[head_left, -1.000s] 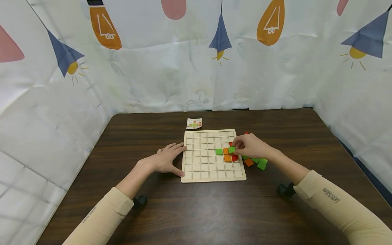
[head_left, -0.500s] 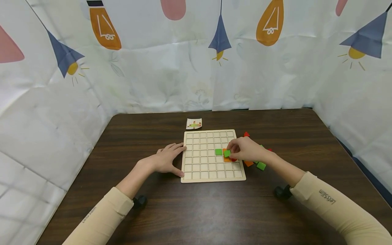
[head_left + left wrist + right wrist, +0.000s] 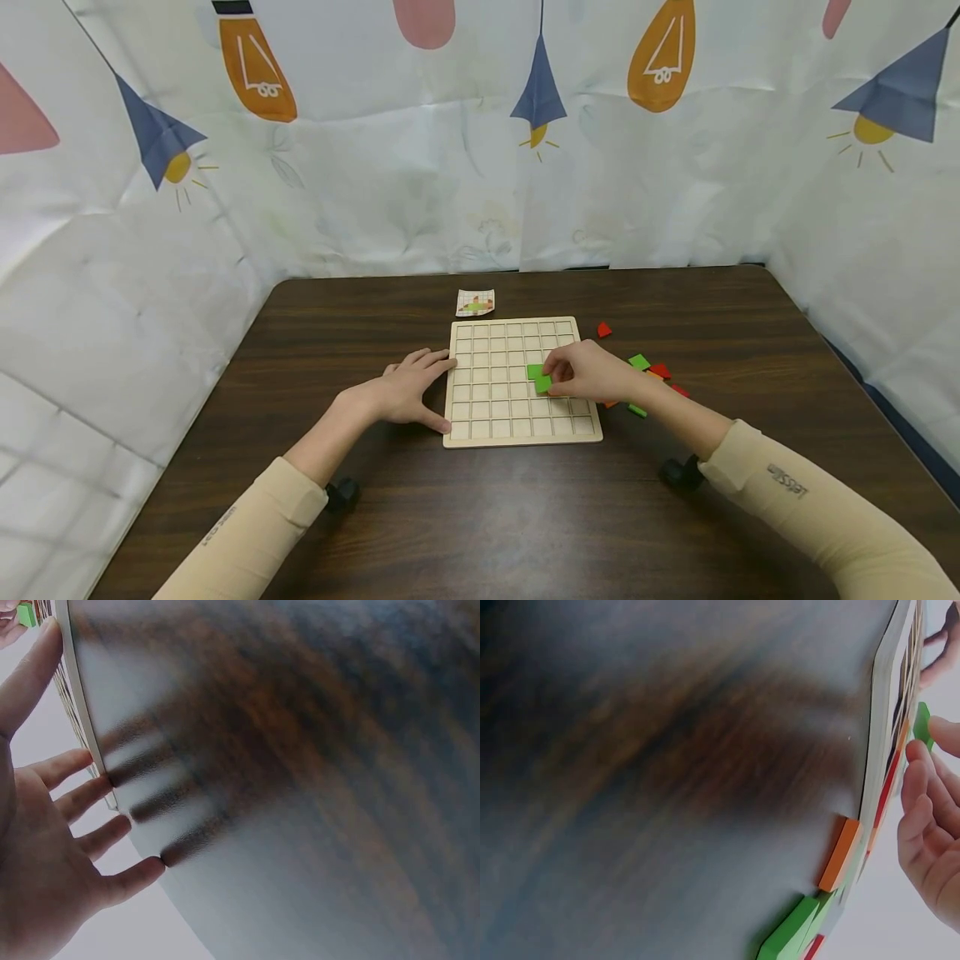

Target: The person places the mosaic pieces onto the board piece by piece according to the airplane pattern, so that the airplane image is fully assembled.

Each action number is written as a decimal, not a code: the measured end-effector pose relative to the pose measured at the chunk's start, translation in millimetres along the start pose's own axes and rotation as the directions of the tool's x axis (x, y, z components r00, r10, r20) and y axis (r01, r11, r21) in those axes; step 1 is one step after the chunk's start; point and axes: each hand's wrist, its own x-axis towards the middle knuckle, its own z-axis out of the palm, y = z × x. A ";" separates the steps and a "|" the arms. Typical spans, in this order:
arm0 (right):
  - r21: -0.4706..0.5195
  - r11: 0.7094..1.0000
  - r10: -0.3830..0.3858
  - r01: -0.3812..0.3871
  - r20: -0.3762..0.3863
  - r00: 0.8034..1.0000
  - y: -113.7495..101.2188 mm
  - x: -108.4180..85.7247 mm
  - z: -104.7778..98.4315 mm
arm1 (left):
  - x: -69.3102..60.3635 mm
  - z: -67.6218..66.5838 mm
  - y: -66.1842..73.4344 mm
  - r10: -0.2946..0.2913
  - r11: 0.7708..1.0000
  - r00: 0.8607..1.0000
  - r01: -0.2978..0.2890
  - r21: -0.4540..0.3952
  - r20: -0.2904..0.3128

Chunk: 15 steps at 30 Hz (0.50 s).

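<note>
A wooden grid board [image 3: 491,410] lies on the dark table. My left hand [image 3: 401,390] rests at the board's left edge, fingers spread, with thumb and fingertips touching it; the left wrist view shows this hand [image 3: 52,832] too. Over the right-centre cells my right hand [image 3: 588,371] pinches a green square tile [image 3: 543,384] between thumb and fingers. In the right wrist view that green tile [image 3: 922,724] stands tilted at the fingertips. Another green tile [image 3: 533,370] sits in a cell just behind it. The right hand hides most of the orange and red tiles on the board.
Right of the board lie loose tiles, among them a green tile [image 3: 639,362], a red tile [image 3: 659,370] and a red piece [image 3: 604,330] farther back. A small pattern card [image 3: 476,302] lies behind the board. A patterned curtain [image 3: 420,192] hangs beyond the table.
My right hand has moved left across the board with the green tile, from above the orange and red tiles to beside the placed green one. The left hand has stayed still.
</note>
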 end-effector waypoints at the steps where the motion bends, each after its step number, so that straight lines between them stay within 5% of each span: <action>1: -0.001 1.000 -0.003 0.003 0.001 1.000 0.0 0.6 0.5 | -0.3 -0.2 0.3 -0.001 1.000 1.000 0.001 -0.002 0.000; 15: -0.067 0.998 0.018 -0.017 0.024 1.000 -7.2 9.5 6.4 | -0.9 -1.7 2.0 0.002 1.000 1.000 -0.002 0.017 -0.004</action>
